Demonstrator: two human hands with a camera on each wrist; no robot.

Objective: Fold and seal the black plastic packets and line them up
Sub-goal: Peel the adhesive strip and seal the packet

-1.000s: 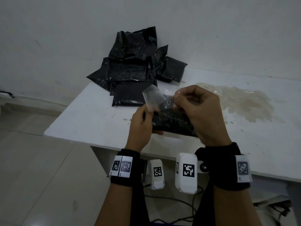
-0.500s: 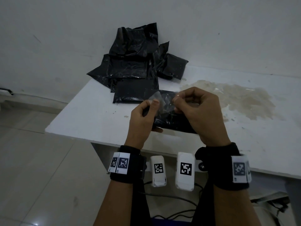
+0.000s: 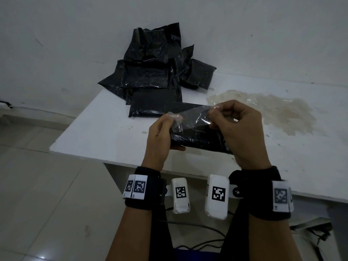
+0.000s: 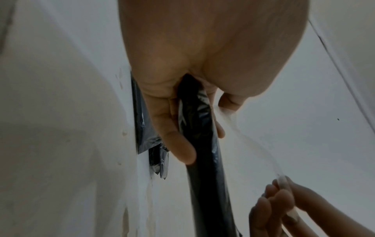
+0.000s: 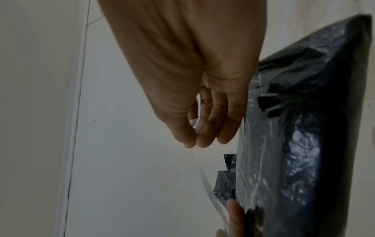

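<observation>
A black plastic packet [image 3: 199,138] is held up over the near edge of the white table [image 3: 105,136]. My left hand [image 3: 162,132] grips its left end, thumb underneath, and also pinches one end of a clear tape strip [image 3: 190,117]. My right hand [image 3: 237,129] pinches the other end of the tape between thumb and fingertips, so the strip is stretched across the packet's top. The left wrist view shows the packet [image 4: 201,141] in my left hand [image 4: 182,121] and the tape [image 4: 255,144] running to the right fingers. In the right wrist view, the packet [image 5: 300,144] lies right of my right hand [image 5: 194,128].
A pile of black packets [image 3: 150,76] lies at the table's far left corner against the white wall. A brownish stain [image 3: 273,108] covers the table's far right. Cables and a tiled floor [image 3: 47,204] lie below the table edge.
The tape strip, held bunched and upright near my left hand a second ago, is now pulled out flat between both hands over the packet. My hands have moved apart.
</observation>
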